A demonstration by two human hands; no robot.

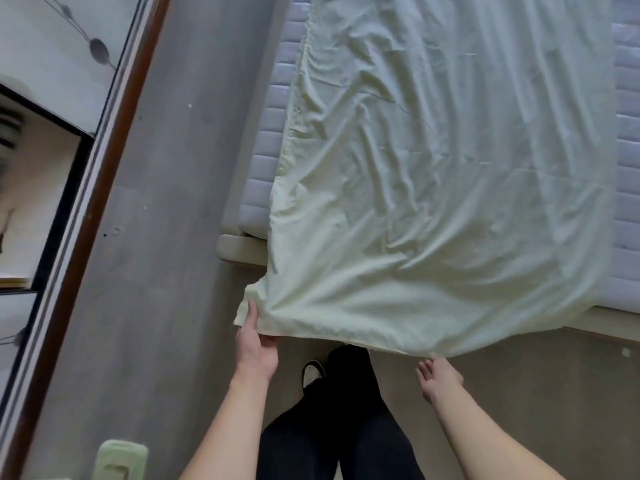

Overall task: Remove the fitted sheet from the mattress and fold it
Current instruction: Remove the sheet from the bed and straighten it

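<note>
The pale green fitted sheet (433,202) lay spread along the quilted mattress (273,109), its near end hanging off the foot of the bed over the grey floor (166,237). The left hand (257,344) pinched the sheet's near left corner, while the right hand (438,377) hovered just under the hem, fingers relaxed and grasping nothing. No writing was legible anywhere.

The sheet (433,202) is thin, pale green woven cloth, matt and heavily creased. The mattress (273,109) beneath has a quilted white fabric cover with ribbed stitching. The floor (166,202) looks like smooth grey wood-grain laminate. The door frame (104,161) is glossy dark brown wood.
</note>
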